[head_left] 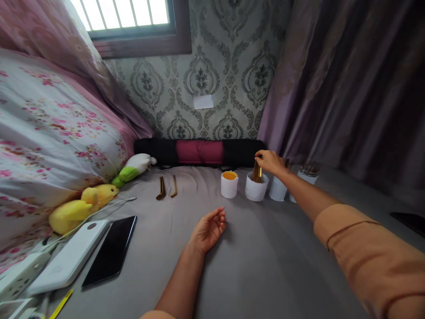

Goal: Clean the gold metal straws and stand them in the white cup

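My right hand reaches over a white cup, its fingertips pinched on the top of some thin brown-gold sticks standing in it. What kind of sticks they are I cannot make out. My left hand rests palm up on the grey sheet, fingers loosely curled with nothing in them. Just left of the first cup stands another white cup with an orange inside. Farther left lie a small bundle of bent gold-coloured sticks and a single bent gold-coloured stick.
Partly behind my right arm stand a white container and a jar holding thin items. A black and maroon roll lies along the wall. On the left are a black phone, a white power bank, a power strip and plush toys.
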The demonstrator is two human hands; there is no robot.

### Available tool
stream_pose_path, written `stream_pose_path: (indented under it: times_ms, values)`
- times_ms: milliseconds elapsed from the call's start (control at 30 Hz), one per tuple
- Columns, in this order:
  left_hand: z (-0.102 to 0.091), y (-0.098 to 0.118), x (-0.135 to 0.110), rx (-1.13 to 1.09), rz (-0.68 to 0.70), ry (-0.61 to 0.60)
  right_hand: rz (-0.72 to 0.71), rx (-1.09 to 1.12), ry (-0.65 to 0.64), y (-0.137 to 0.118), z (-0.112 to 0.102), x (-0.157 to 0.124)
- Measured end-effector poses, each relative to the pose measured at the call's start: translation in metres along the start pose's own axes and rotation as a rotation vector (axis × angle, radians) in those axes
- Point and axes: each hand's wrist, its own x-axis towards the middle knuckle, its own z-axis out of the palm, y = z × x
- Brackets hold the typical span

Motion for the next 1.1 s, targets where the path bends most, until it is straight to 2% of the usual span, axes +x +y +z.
stream_pose_path:
  times_ms: [1100]
  values:
    - [0.006,0.001,-0.006,0.039,0.015,0.021,-0.024,0.099,0.126,0.029,-0.025,-0.012]
